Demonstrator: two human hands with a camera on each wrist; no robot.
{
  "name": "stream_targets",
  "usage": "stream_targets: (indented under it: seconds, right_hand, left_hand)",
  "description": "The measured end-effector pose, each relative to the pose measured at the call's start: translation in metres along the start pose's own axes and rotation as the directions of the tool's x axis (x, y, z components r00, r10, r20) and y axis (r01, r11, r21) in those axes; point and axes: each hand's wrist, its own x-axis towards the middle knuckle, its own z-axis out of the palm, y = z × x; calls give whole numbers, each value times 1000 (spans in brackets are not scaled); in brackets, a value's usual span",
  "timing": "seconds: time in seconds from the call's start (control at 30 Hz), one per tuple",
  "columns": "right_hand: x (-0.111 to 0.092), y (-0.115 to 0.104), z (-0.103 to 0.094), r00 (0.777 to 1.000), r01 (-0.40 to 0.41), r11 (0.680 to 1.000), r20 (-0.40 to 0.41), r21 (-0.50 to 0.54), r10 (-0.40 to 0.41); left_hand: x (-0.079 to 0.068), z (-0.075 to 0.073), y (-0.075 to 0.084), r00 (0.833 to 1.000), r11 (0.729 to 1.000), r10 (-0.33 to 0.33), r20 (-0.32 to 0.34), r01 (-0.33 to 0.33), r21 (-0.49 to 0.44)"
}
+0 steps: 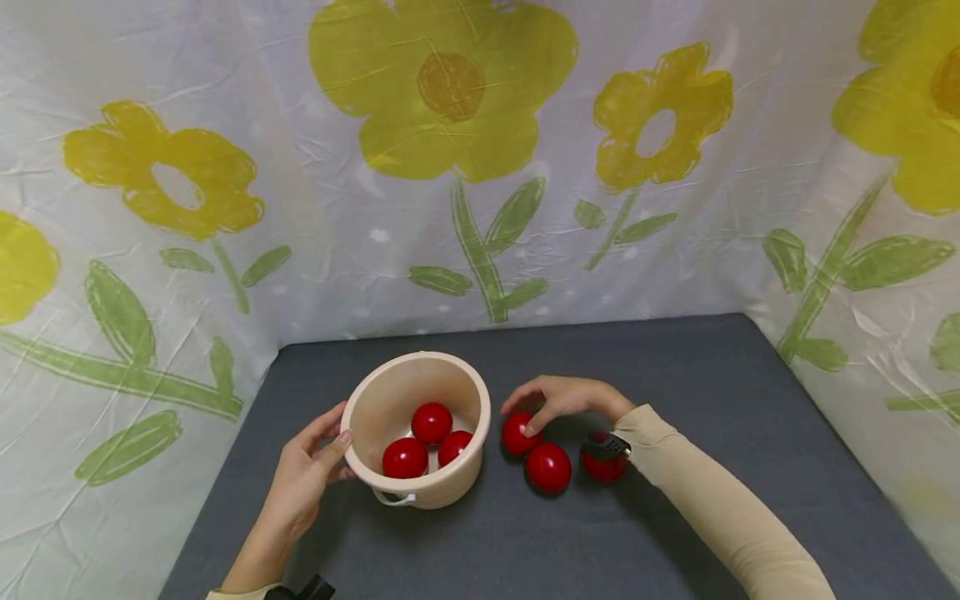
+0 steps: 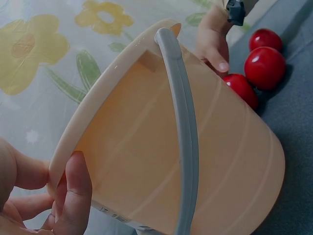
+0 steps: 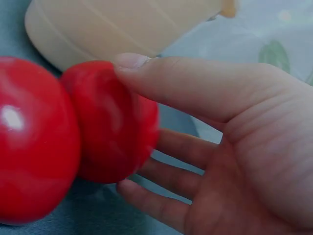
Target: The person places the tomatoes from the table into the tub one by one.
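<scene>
Balls first; the red ball (image 1: pixel 514 438) just right of the bucket (image 1: pixel 447 492) looks smooth and glossy, so my guess is light, fairly stiff, a bit slippery and not very fragile; I'd take it round its widest part, thumb on one side and fingers on the other, since a fingertip hold near the top could skid off; that's roughly what the right hand (image 1: pixel 566 397) is doing beside the bucket, thumb and fingers about that ball in a loose-looking grasp; how hard it squeezes, I can't tell.

The left hand (image 1: pixel 303 479) is at the bucket's left side, pinching the rim between thumb and fingers; the bucket looks like thin plastic, so probably light, with a bit of flex; the rim seems the best hold, as the pale handle (image 2: pixel 185 137) hangs down its outer wall and would likely swing.

Count: one bucket, six balls; three sit inside the bucket, the back ball (image 1: pixel 431 423), the left ball (image 1: pixel 405 458) and the right ball (image 1: pixel 453 448); three are on the table (image 1: pixel 675 354) to its right, meaning the grasped one, the near ball (image 1: pixel 548 468) close beside that, and the far ball (image 1: pixel 602 472), furthest from the bucket and partly hidden by a black wrist device (image 1: pixel 606 447).
</scene>
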Motion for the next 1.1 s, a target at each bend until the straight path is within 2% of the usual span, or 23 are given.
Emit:
stream_targets:
  seconds: [0.27,0.67,1.1]
  right_hand:
    - [4,6,6,999,-35,999,10,-15,35]
    - [1,0,7,1000,-12,1000,-2,-25,12]
    - [-12,-32,-24,996,47,996,-71,-70,-52]
  left_hand:
    - [0,0,0,1000,1000,2,3,-2,-3]
    - [0,0,-2,1000,1000,17,4,-17,-2]
    - [1,-1,-1,1000,1000,3,5,-3,-2]
